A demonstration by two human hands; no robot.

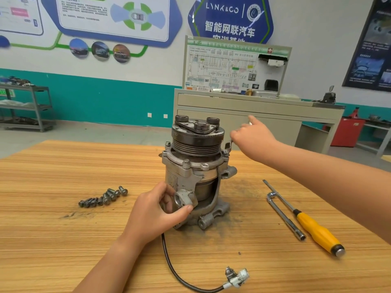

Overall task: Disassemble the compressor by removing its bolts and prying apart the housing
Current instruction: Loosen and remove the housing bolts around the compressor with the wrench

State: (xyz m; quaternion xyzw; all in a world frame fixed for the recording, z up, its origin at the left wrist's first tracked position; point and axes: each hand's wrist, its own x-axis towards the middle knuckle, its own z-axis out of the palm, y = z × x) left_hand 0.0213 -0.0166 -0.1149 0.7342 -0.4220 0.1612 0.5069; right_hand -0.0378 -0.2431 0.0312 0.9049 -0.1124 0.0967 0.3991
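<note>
Compressor (196, 172) stands upright near the middle of the table (53, 240), pulley end up. Body is dull cast aluminium, rough and grimy. The pulley (196, 144) is dark steel, ribbed round its side, and carries a three-lobed plate on top. Table surface is striped wood-grain laminate, with dark dust smeared around the base.

My left hand (156, 214) grips a mounting lug low on the housing, thumb beneath, fingers curled behind. My right hand (251, 134) is curled round a bent steel tool (229, 145) at the flange's right edge, index finger pointing out. I cannot tell exactly what the tool's lower end meets.

Counts:
- loose bolts (103, 197), dark shanks and flanged heads, heaped left of the compressor: about eight, overlap hides the exact number
- bolt heads seen in the flange: two on the near-left rim
- tools lying on the right: two, an L-shaped socket wrench (283, 214) and a yellow-handled screwdriver (317, 229)
- black cable (175, 269): one, ending in a white connector (237, 275)
</note>
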